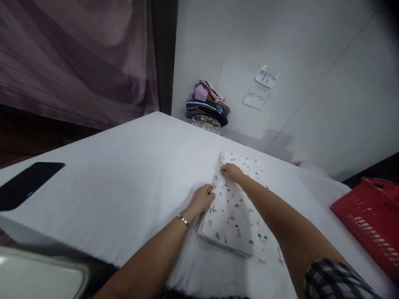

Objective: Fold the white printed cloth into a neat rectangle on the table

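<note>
A white cloth (235, 211) with small printed figures lies folded in layers on the white-covered table (124, 178). My left hand (202, 198), with a metal bracelet at the wrist, is closed on the left edge of the cloth, its thumb and fingers pinching the layers. Farther up the same edge, my right hand (231, 172) pinches the cloth near its far corner. Part of the cloth to the right is hidden under my right forearm.
A black phone-like slab (29, 182) lies at the table's left. Folded clothes (207, 104) are stacked beyond the far edge, by a wall with paper notes (254, 97). A red basket (368, 220) stands at the right. A pale stool-like surface (37, 274) is at lower left.
</note>
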Action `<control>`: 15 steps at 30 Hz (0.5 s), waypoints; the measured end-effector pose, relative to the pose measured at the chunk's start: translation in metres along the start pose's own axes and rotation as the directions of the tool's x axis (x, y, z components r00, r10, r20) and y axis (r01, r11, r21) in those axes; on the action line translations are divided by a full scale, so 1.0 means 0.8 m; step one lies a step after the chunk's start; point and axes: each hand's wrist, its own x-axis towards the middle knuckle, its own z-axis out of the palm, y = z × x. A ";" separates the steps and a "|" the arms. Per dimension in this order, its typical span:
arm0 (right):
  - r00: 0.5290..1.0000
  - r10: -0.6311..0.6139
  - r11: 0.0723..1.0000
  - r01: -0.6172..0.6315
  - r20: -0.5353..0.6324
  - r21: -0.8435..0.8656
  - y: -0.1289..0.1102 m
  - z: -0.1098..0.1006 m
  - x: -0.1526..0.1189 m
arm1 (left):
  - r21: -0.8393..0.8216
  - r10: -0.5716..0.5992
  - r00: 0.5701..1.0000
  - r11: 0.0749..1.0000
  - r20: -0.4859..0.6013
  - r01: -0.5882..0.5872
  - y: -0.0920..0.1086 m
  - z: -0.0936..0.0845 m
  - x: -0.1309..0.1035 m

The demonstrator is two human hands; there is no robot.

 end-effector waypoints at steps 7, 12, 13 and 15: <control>0.985 -0.149 0.978 0.160 0.086 -0.134 0.000 -0.010 -0.003 | -0.004 -0.024 1.000 1.000 0.007 0.024 0.007 -0.003 -0.005; 0.974 -0.211 0.956 0.224 0.087 -0.188 0.003 -0.015 -0.008 | -0.012 -0.020 1.000 1.000 0.014 0.020 0.012 -0.006 -0.008; 0.971 -0.226 0.952 0.238 0.084 -0.193 0.004 -0.016 -0.008 | -0.011 -0.020 1.000 1.000 0.017 0.020 0.012 -0.006 -0.008; 0.962 -0.263 0.939 0.274 0.080 -0.207 0.005 -0.017 -0.006 | -0.010 -0.017 1.000 1.000 0.019 0.018 0.013 -0.006 -0.009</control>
